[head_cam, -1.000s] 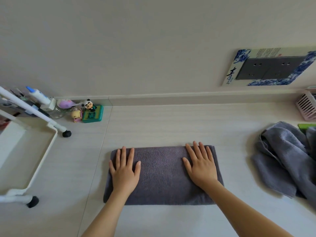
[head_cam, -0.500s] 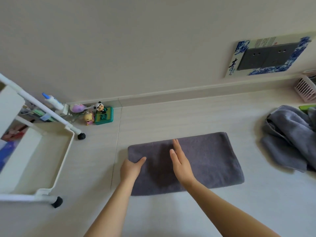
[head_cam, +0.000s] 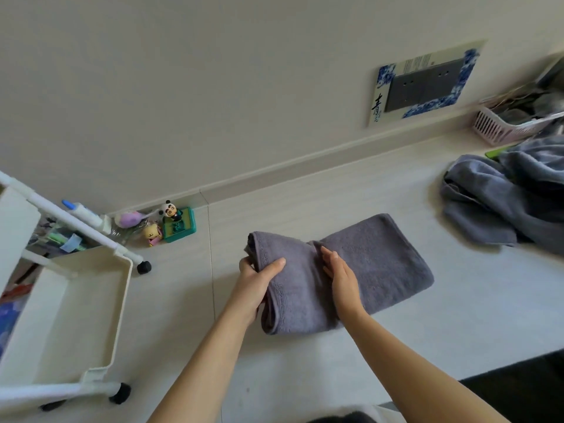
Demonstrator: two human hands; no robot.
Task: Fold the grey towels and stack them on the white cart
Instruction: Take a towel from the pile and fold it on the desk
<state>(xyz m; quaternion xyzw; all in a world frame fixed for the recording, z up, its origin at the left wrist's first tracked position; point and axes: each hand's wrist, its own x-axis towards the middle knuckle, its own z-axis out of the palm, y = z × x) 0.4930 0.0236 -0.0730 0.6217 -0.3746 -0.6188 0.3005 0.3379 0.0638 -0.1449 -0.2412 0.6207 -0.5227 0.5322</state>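
Observation:
A folded grey towel [head_cam: 375, 264] lies on the pale table in front of me. My left hand [head_cam: 254, 283] grips its left end, thumb on top, and has lifted that end over toward the middle. My right hand [head_cam: 340, 276] stands edge-on with straight fingers pressed into the towel's middle, where a crease forms. A heap of unfolded grey towels [head_cam: 506, 193] lies at the right. The white cart [head_cam: 119, 303] stands at the left, its top tray showing nothing inside.
Small toy figures and a green box [head_cam: 178, 225] sit by the wall near the cart. A pink basket [head_cam: 503, 126] stands at the far right. A dark socket panel [head_cam: 424, 83] is on the wall. The table's near edge runs at bottom right.
My left hand has taken hold of the towel's left end and raised it into a fold. My right hand stayed edge-on at the middle. The view swung left and tilted.

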